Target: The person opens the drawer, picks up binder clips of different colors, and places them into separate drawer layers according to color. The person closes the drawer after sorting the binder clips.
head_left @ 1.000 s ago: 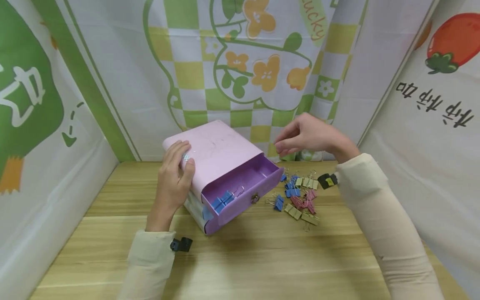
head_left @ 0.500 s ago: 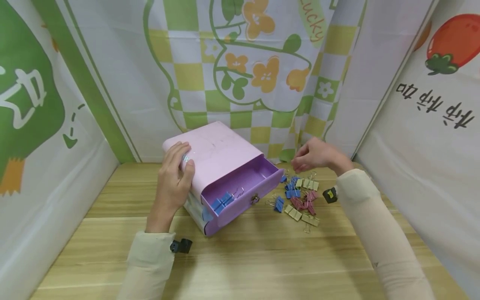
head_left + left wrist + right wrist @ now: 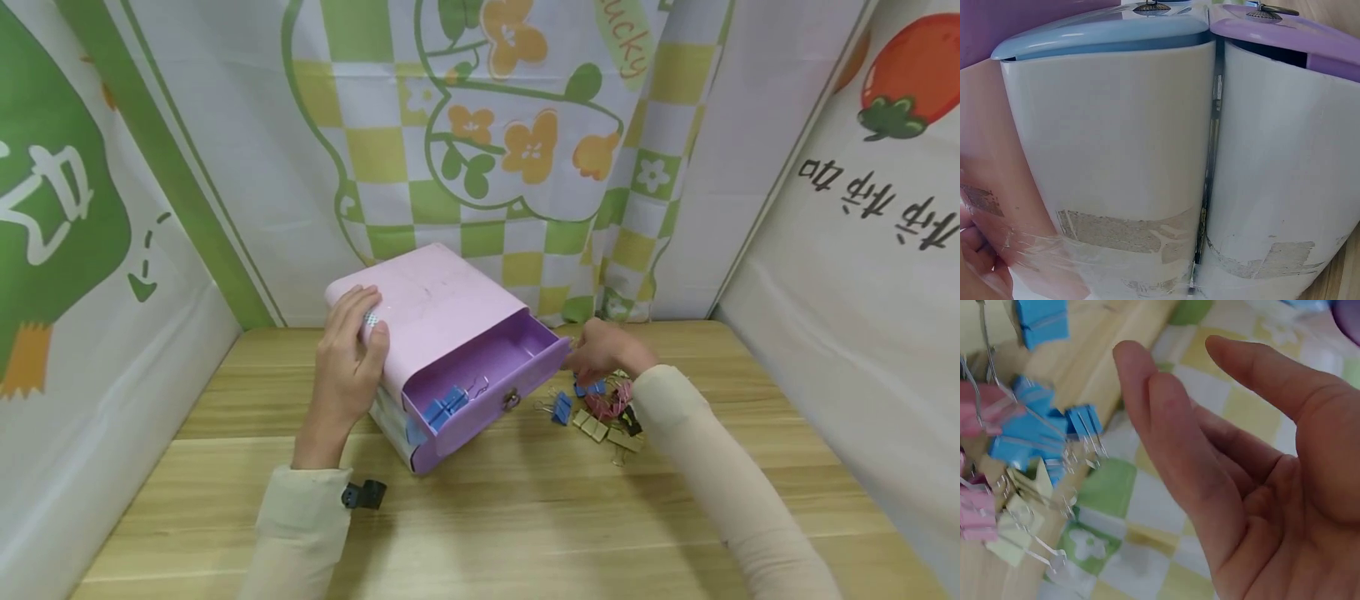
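Note:
My left hand [image 3: 347, 367] rests on the left edge of a small pink-topped drawer cabinet [image 3: 431, 304], its fingers lying over the top. The purple top drawer [image 3: 525, 375] is pulled out, with blue binder clips [image 3: 447, 406] in its near corner. Just right of the drawer front, my right hand [image 3: 600, 348] is lowered over loose binder clips. In the right wrist view its thumb and forefinger stand apart with nothing between them, beside blue clips [image 3: 1035, 434], pink clips [image 3: 977, 515] and pale yellow clips [image 3: 1016, 528]. My right hand and sleeve hide part of the pile in the head view.
Nearest the cabinet lies a blue clip [image 3: 559, 407], with yellow clips [image 3: 591, 425] in front of the pile. Below the top unit, a blue drawer [image 3: 1110, 37] and another purple drawer [image 3: 1291, 31] are stacked. A checked curtain [image 3: 525, 233] hangs behind the wooden table [image 3: 525, 533].
My right hand has come down from above the right of the drawer to the clips, shifting right and then back left. My left hand and the cabinet stay where they were.

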The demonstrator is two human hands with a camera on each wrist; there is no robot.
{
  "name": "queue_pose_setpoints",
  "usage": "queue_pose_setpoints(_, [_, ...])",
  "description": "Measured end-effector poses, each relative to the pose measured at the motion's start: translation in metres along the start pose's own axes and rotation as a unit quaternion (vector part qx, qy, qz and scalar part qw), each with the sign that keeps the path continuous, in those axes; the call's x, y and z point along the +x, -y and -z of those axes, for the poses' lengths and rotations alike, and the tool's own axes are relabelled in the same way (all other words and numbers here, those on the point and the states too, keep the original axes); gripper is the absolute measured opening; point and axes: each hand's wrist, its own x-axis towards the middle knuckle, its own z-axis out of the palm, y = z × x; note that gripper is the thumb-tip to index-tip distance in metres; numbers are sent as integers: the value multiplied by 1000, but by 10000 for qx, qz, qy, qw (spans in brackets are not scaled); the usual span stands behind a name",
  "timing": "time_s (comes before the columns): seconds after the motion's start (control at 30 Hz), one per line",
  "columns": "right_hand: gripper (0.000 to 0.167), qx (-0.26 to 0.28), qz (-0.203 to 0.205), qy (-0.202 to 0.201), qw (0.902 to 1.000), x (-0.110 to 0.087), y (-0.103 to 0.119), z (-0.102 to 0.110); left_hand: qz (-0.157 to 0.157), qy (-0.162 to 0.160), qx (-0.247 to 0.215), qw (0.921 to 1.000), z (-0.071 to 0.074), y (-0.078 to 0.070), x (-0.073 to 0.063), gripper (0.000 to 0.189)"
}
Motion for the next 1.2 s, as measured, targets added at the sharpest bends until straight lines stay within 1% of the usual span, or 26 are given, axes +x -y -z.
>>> queue_pose_setpoints(0.13, [28, 24, 14, -21, 10000, 6, 3, -19, -25, -20, -7, 10000, 0, 1, 0, 48])
queue_pose_setpoints(0.2, [29, 95, 47, -24, 9999, 9, 4, -28, -35, -23, -9, 10000, 0, 1, 0, 48])
queue_pose_setpoints(0.37, [42, -176, 144, -171, 9996, 15, 8, -46, -50, -14, -33, 10000, 0, 0, 0, 49])
queue_pose_setpoints(0.5, [51, -346, 49, -228, 9991, 15, 13, -54, -37, -6, -38, 10000, 0, 0, 0, 49])
queue_pose_setpoints(0.63, [65, -343, -148, -239, 9990, 15, 17, -58, 3, 17, -53, 10000, 1, 0, 0, 49])
queue_pose_setpoints(0.73, [70, -277, -208, -268, 9990, 16, 18, -59, 12, 24, -54, 10000, 1, 0, 0, 49])
queue_pose_setpoints(0.83, [69, -213, -193, -122, 9995, 16, 17, -58, 1, 14, -58, 10000, 1, 0, 0, 49])
queue_pose_setpoints(0.93, [71, -249, -146, 197, 9994, 16, 14, -55, -3, 11, -51, 10000, 1, 0, 0, 50])
queue_pose_setpoints(1.0, [79, -163, -76, 405, 9990, 16, 11, -53, 6, 15, -43, 10000, 1, 0, 1, 50])
queue_pose_setpoints(1.07, [85, 12, -16, 516, 9987, 18, 7, -52, 24, 24, -36, 10000, 2, 0, 1, 50])
queue_pose_setpoints(1.2, [102, 631, 150, 549, 9964, 19, -2, -54, 47, 53, 1, 10000, 2, -1, 0, 50])
